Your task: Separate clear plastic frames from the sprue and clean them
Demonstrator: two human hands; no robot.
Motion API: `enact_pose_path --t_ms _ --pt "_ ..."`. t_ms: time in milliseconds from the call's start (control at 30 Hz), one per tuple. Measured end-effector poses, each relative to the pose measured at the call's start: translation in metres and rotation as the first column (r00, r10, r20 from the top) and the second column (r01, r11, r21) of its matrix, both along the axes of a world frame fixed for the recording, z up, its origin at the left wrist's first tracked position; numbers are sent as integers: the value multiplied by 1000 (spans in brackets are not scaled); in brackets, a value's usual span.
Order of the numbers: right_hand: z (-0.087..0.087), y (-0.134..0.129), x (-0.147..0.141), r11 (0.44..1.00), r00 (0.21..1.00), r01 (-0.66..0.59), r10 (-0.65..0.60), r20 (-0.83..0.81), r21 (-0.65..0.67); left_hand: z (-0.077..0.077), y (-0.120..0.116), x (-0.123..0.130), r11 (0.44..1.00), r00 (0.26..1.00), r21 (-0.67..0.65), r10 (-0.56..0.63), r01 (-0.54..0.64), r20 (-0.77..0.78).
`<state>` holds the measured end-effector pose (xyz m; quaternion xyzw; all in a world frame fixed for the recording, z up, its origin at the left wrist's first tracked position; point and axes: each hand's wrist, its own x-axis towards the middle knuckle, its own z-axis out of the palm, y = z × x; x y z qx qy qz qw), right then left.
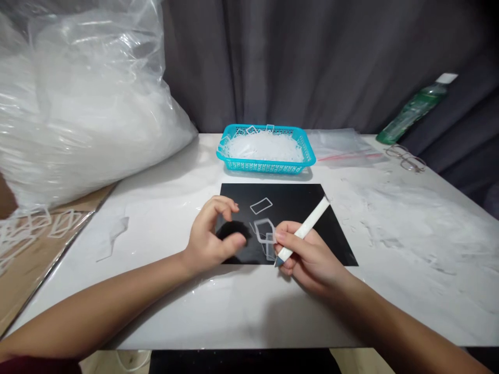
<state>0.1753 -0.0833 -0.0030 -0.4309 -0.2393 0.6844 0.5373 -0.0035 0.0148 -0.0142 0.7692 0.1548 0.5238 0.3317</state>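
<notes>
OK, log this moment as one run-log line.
left hand: open, by black mat | right hand: holding translucent frame, white pen-like tool | turquoise basket: white frames

Basket bright turquoise; mat plain black; curtain dark grey; bottle green, cap white.

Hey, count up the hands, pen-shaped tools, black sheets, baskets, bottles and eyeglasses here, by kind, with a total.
Hands: 2, left hand and right hand
Pen-shaped tool: 1
Black sheet: 1
Basket: 1
Bottle: 1
Eyeglasses: 1 pair
Total: 7
</notes>
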Motion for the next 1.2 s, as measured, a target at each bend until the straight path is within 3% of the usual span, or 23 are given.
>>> enact_pose_path --t_ms 67,133,233,433,500,600,700,767,867,1200 --pt "1 0 -1 1000 1000 -6 6 -10 -27 1 -1 1 973 996 224 -36 53 -81" --pt "2 0 -1 999 1000 -21 20 -24 -45 3 -5 4 925 971 344 -87 161 -221" --pt "3 0 -2 997 999 -43 41 -29 -69 3 -10 6 926 950 321 -100 198 -296" --pt "4 -1 -4 992 996 -92 91 -15 -82 5 -13 5 937 962 342 30 68 -272" --pt "5 -1 -3 993 995 -96 95 -15 -69 8 -15 4 967 959 242 -10 81 -282" --pt "8 -1 4 1000 1000 -5 5 10 22 12 -20 3 979 939 -80 -203 188 -276" --pt "13 -3 14 974 986 148 -158 49 171 13 -26 2 892 920 -387 -330 231 -212" --pt "16 -4 18 954 971 204 -225 75 221 14 -30 2 846 922 -483 -346 227 -173" --pt "16 -5 17 953 970 202 -227 91 226 16 -33 2 837 932 -508 -324 203 -163" --pt "12 -6 8 995 999 38 -39 4 97 15 -31 1 882 923 -438 -301 174 -239"
